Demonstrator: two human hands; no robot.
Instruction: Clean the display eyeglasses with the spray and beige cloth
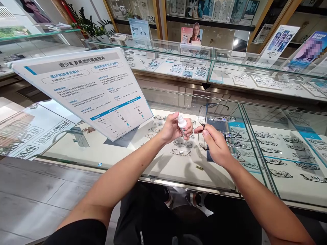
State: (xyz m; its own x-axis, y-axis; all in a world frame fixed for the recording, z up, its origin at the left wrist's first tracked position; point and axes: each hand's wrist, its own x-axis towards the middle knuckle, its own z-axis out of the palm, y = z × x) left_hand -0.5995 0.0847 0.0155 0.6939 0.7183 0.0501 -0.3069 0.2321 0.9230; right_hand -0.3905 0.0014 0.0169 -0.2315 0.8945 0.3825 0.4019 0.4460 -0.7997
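Observation:
My left hand [171, 130] is closed around a small white spray bottle [182, 123], its nozzle pointing up. Just to the right, my right hand [216, 144] pinches a pair of thin dark-framed eyeglasses [205, 117] at the middle of the frame. The glasses are turned on their side, one lens above the fingers and the other below, with a temple arm reaching out to the right. Bottle and glasses are apart, both held above the glass counter [163, 166]. My right fingers partly cover the frame's bridge.
A large printed sign [102, 92] leans over the counter at left. Rows of eyeglasses [278, 149] lie inside the display case. A small gold-coloured piece [199, 167] is near the front. Another glass showcase [163, 51] runs along the back, with upright advertising cards [279, 44].

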